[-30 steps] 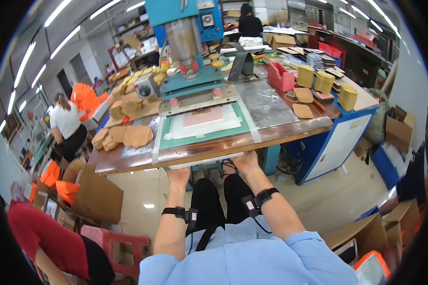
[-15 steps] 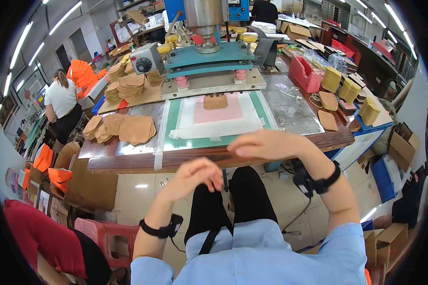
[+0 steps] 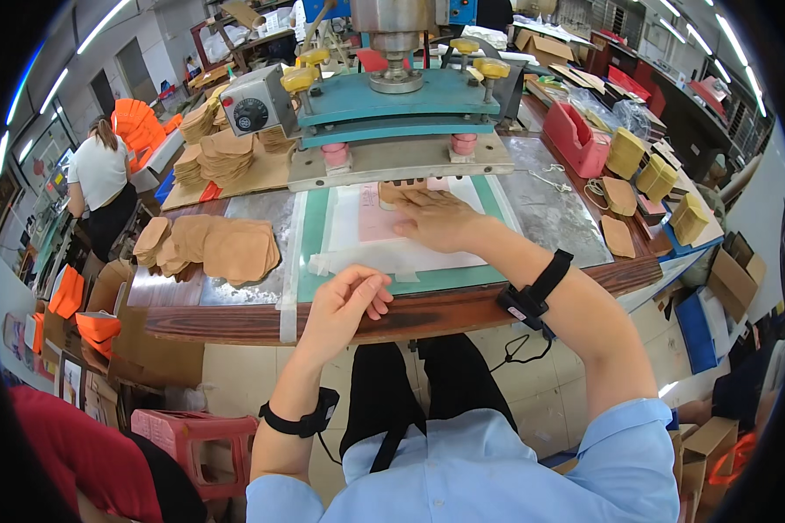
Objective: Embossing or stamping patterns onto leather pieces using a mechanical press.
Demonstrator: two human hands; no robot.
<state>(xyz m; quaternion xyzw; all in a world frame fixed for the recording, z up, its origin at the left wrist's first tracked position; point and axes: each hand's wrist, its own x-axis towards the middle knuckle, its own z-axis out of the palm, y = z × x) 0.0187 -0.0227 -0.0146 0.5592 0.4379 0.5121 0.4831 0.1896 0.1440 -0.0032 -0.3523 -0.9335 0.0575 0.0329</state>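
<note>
Right hand [image 3: 436, 220], upper centre, fingers spread over the tan piece [image 3: 391, 193] on the pink sheet [image 3: 372, 227], right by the press [image 3: 401, 105], grip released! Left hand [image 3: 347, 305], mid-frame, loosely curled, grasping nothing visible, near the counter [image 3: 227, 324] edge. Looks like positioning; next calls for careful fingertips, then clearing the press.

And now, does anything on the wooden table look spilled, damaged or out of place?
I see no clear spill or damage. Two things look untidy: a thin white cord lies loose on the dull grey metal sheet at right, and the rounded tan flat pieces at front left overlap unevenly.
</note>
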